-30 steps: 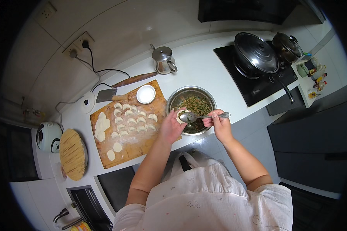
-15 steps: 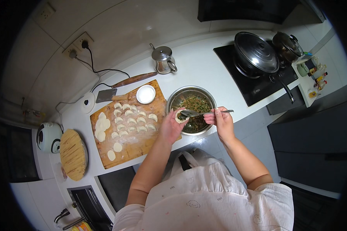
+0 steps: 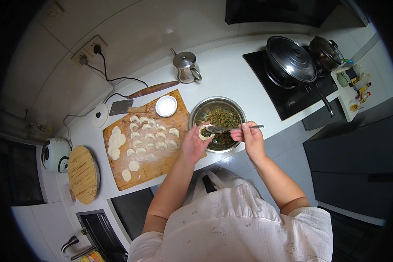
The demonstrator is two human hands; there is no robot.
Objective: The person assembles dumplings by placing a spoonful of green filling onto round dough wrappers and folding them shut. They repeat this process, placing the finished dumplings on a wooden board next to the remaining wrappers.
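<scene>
clock face centred on the mixing bowl [image 3: 199, 114].
- dumpling wrapper [image 3: 200, 132], one: at eight o'clock by the bowl rim; filling visible inside, edge unsealed.
- left hand [image 3: 193, 145]: curled around that wrapper, cradling it; forearm angled toward one o'clock.
- right hand [image 3: 252, 140]: at four o'clock, pinching the handle of a metal spoon [image 3: 215, 129], its tip over the wrapper; forearm angled toward eleven.
- bowl contents: chopped filling [image 3: 222, 117], seemingly ample.
- wooden board [image 3: 161, 168], floured: at nine o'clock; folded dumplings [image 3: 149, 136] in rows, apparently finished; flat wrappers [image 3: 116, 142], an overlapping group plus two loose, unfilled.
- rolling pin [image 3: 153, 90]: ten o'clock, beyond the board.
- steel teapot [image 3: 187, 72]: eleven o'clock, on white desk [image 3: 222, 74].
- lidded wok [image 3: 292, 59]: between one and two, on black hob [image 3: 288, 105].
</scene>
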